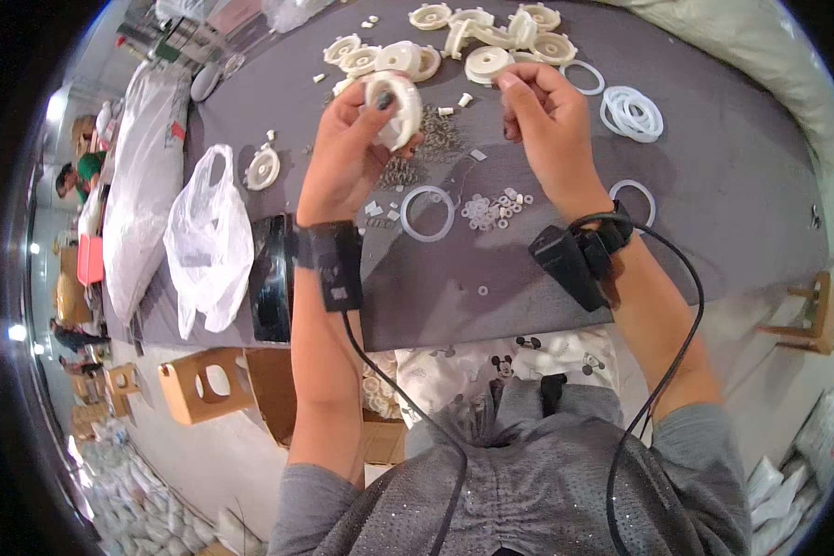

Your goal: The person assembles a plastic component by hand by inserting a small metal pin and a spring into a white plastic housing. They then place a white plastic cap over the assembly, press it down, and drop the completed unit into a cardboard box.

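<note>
The left forearm (326,361) rises from 7 o'clock, pointing almost straight to 12, its wrist (322,211) nearly in line. At 11 o'clock the left hand (345,153) is raised, fingers curled and grip closed, the thumb slanting toward 1 o'clock. The right forearm (660,320) comes in from 4 o'clock and angles toward 11. The right hand (554,125) sits at 1 o'clock, apart from the left, thumb aimed toward 10 and brought against the forefinger, the remaining fingers folded beneath. Both elbows are bent.
</note>
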{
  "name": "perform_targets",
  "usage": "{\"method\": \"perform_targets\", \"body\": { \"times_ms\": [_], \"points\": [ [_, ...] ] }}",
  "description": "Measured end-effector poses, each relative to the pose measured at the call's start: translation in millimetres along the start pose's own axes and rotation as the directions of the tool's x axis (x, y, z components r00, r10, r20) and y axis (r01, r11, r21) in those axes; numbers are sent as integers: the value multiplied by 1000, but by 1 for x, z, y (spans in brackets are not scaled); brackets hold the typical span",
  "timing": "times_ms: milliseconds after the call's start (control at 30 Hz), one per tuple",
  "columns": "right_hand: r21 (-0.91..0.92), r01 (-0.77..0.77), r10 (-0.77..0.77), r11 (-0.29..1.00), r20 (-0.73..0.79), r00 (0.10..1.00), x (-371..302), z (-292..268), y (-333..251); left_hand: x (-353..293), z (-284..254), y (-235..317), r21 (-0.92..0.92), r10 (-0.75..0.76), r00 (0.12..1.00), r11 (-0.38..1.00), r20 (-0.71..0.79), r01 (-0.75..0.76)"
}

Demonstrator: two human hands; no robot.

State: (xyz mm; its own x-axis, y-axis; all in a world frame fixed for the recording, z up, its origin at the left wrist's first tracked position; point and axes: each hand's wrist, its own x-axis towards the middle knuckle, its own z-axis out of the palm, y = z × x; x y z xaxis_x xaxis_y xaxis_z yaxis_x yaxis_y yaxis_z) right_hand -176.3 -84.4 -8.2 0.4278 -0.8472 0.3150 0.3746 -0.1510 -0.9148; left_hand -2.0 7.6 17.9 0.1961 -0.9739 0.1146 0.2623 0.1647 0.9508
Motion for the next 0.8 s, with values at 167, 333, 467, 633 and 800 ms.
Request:
{"method": "perform_targets", "body": {
  "times_ms": [167,333,467,633,800],
  "points": [
    [-92,-127,122,988,-50,991,10,-3,16,-2,2,10,248,64,979,969,-196,-14],
    [-80,-179,180,981,1,984,11,-6,28,-27,-24,24,603,132,922,788,-365,126],
    [-126,-206,209,970,14,978,10,-6,29,-46,-71,19,691,268,833,701,-484,176],
    [-139,-241,240,961,-24,971,7,0,25,-57,-120,27,668,366,675,699,-641,255],
    [-159,-258,261,953,-2,965,7,-2,28,-92,-133,23,867,684,536,426,-495,257]
  ]
}}
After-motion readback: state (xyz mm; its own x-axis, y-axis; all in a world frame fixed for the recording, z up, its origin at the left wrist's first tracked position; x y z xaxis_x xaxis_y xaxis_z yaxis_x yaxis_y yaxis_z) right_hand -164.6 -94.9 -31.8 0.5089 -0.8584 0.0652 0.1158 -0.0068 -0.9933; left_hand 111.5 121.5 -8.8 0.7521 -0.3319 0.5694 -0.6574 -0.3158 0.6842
